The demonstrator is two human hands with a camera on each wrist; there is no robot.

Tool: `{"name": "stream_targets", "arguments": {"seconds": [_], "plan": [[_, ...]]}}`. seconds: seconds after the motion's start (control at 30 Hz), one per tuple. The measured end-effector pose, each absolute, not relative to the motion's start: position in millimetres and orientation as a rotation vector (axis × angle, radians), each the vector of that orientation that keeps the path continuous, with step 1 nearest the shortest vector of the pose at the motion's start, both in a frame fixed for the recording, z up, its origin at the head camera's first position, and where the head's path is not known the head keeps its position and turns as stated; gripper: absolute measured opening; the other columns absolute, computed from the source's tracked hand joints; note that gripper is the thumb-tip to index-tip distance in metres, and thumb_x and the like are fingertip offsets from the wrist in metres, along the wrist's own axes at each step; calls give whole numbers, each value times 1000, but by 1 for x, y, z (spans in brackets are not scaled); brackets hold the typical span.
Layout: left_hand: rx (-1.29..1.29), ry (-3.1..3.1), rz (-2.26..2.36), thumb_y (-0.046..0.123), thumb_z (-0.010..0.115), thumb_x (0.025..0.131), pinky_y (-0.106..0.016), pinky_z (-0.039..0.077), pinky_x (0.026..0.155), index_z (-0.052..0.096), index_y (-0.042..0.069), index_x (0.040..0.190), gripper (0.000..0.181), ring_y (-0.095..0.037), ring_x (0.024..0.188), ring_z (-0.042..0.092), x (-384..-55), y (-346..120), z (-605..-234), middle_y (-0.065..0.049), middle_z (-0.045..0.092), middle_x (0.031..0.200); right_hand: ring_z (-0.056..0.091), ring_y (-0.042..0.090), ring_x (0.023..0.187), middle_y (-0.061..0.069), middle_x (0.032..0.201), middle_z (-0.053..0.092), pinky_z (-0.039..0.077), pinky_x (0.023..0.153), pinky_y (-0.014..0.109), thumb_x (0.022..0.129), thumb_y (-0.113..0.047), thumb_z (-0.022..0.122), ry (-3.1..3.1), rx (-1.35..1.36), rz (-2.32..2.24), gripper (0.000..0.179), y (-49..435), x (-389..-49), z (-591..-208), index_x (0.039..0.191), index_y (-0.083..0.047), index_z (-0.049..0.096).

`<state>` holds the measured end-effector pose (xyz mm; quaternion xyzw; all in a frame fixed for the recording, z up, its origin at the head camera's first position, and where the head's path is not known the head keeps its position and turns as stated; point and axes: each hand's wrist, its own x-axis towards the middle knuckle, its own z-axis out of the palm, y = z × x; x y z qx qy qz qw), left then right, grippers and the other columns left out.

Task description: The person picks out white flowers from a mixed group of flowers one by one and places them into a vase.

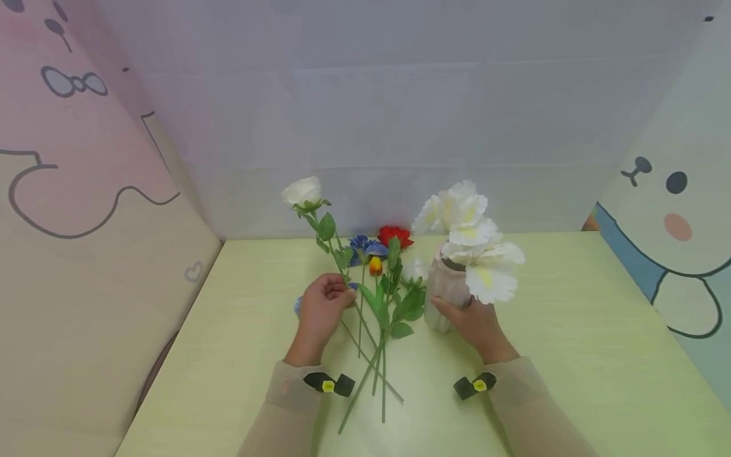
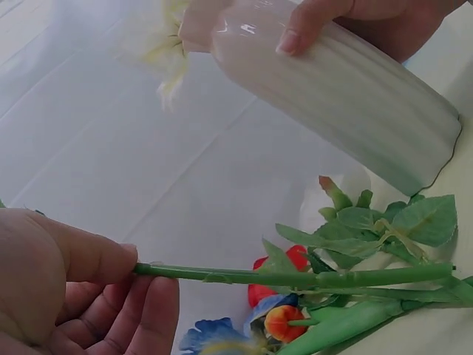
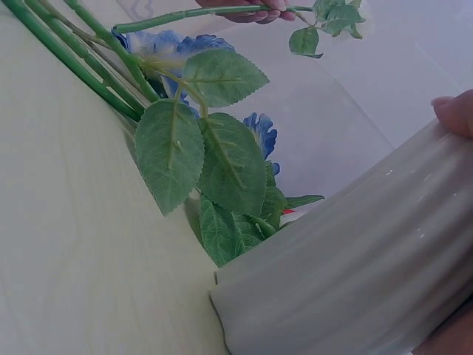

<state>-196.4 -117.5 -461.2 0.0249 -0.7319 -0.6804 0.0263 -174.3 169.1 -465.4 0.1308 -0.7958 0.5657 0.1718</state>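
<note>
Between thumb and fingers my left hand (image 1: 325,308) pinches the green stem (image 2: 222,276) of a white rose (image 1: 304,192), its bloom raised above the hand. The stem's lower end is over the other flowers. My right hand (image 1: 476,324) grips a pale ribbed vase (image 1: 447,289) round its side, thumb toward the front. White ruffled flowers with yellow centres (image 1: 491,276) stand in the vase mouth and lean right. In the right wrist view the vase (image 3: 355,259) has its base at the table.
Between the hands lie several flowers on the pale table (image 1: 571,355): a red flower (image 1: 395,236), blue flowers (image 1: 361,246), an orange-yellow tulip (image 1: 375,266) and another white bloom (image 1: 415,269). Their stems cross toward the front. A grey-white wall (image 1: 371,127) rises behind.
</note>
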Motion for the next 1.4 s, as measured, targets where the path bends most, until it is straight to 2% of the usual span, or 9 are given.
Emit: {"name": "stream_targets", "arguments": {"seconds": [0.3, 0.67, 0.9, 1.2, 1.4], "plan": [[42, -2107, -2195, -4, 67, 94, -31, 61, 72, 59, -7, 101, 11, -20, 80, 67, -191, -113, -456, -30, 64, 113, 55, 15, 112, 20, 128, 56, 42, 97, 20, 82, 2, 83, -2246, 381, 1628, 72, 169, -175, -466, 140, 6, 40], [65, -2043, -2255, -4, 67, 96, -38, 62, 75, 57, -6, 108, 16, -22, 77, 72, -189, -108, -453, -16, 65, 95, 56, 15, 107, 20, 123, 57, 44, 93, 21, 82, 2, 83, -2249, 364, 1619, 69, 169, -175, -466, 137, 7, 42], [-24, -1996, -2232, 1, 70, 96, -44, 62, 79, 62, -3, 108, 15, -28, 81, 74, -186, -110, -451, -20, 67, 90, 56, 11, 107, 21, 123, 58, 44, 94, 18, 81, 3, 83, -2224, 374, 1649, 69, 168, -175, -467, 136, 8, 42], [-118, -1829, -2279, 0, 59, 102, -45, 61, 80, 56, -7, 109, 10, -33, 81, 75, -183, -108, -446, -24, 64, 92, 55, 15, 109, 20, 125, 56, 42, 95, 19, 80, 3, 84, -2237, 379, 1603, 71, 169, -176, -467, 138, 8, 41], [-173, -1763, -2283, -2, 54, 103, -49, 61, 79, 55, -2, 106, 3, -35, 81, 74, -181, -108, -441, -27, 60, 95, 55, 15, 109, 22, 124, 56, 42, 95, 18, 80, 4, 84, -2225, 385, 1628, 71, 169, -175, -465, 137, 8, 42]]}}
